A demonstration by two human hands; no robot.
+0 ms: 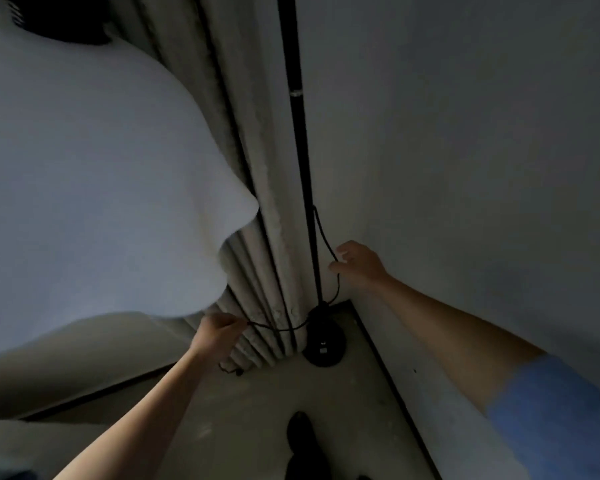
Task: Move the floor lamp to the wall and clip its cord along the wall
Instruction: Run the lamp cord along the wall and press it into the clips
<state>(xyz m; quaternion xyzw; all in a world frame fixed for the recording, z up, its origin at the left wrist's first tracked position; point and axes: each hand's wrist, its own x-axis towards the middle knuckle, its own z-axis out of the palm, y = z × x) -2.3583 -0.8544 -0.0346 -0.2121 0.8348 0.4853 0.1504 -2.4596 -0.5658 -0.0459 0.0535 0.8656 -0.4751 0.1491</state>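
Observation:
The floor lamp stands in the room's corner: a thin black pole (303, 161) rises from a round black base (324, 344) on the floor, close to the right wall (465, 150). Its white shade (84, 188) fills the left of the view. A thin black cord (326, 237) leaves the pole, loops down toward the base and runs left. My right hand (359, 265) pinches the cord beside the pole, near the wall. My left hand (217, 336) is closed on the cord lower down, in front of the curtain. The cord's loose end dangles under that hand.
A pale pleated curtain (257, 237) hangs in the corner behind the pole. A dark baseboard (388, 368) runs along the right wall's foot, and another along the left wall. My dark shoe (300, 431) stands on the grey floor below the lamp base.

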